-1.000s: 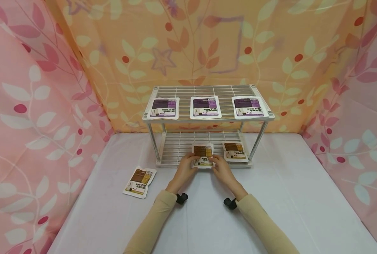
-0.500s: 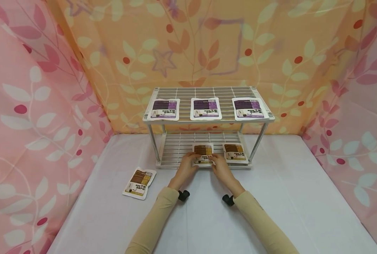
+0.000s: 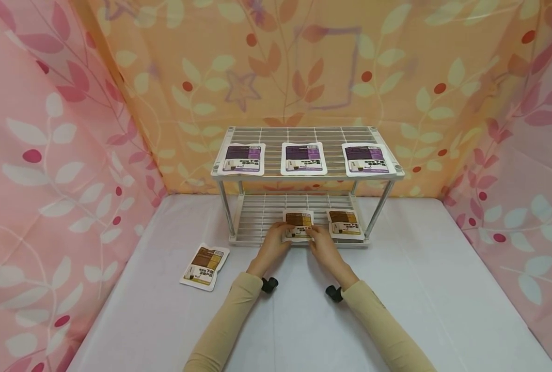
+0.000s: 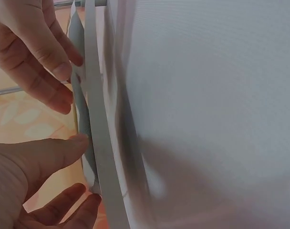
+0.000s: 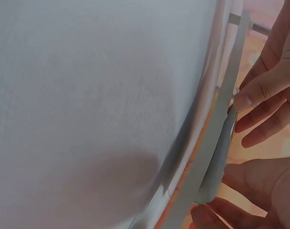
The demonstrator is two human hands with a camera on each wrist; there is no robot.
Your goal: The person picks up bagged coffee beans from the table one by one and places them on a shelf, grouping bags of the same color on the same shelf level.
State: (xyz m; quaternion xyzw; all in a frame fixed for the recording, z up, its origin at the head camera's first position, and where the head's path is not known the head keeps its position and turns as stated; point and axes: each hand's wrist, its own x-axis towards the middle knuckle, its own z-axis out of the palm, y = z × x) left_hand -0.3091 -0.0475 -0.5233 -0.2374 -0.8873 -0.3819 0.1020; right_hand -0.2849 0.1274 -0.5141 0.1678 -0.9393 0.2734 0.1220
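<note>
A brown-and-white flat pouch [image 3: 299,221] lies at the front edge of the lower shelf [image 3: 248,230] of a white wire rack. My left hand [image 3: 272,244] holds its left side, fingers over the printed face. From the opposite side, my right hand [image 3: 324,249] grips the right edge. Both thumbs are at the pouch's front edge in the wrist views, where the pouch [image 4: 83,119] shows edge-on just above the shelf's rim [image 5: 202,164]. A matching brown pouch [image 3: 345,223] lies to the right on the same shelf. Another brown pouch [image 3: 204,267] rests on the table at left.
Three purple-and-white pouches, at left [image 3: 243,159], middle [image 3: 303,158] and right [image 3: 368,159], lie in a row on the upper shelf [image 3: 273,135]. Metal posts [image 3: 379,207] stand at the rack's corners. A white cloth covers the table [image 3: 299,330]; patterned fabric [image 3: 155,103] hangs around it.
The brown pouch between my hands has come down from a slight tilt to lie flatter on the lower shelf. Over the last half second the hands hardly move.
</note>
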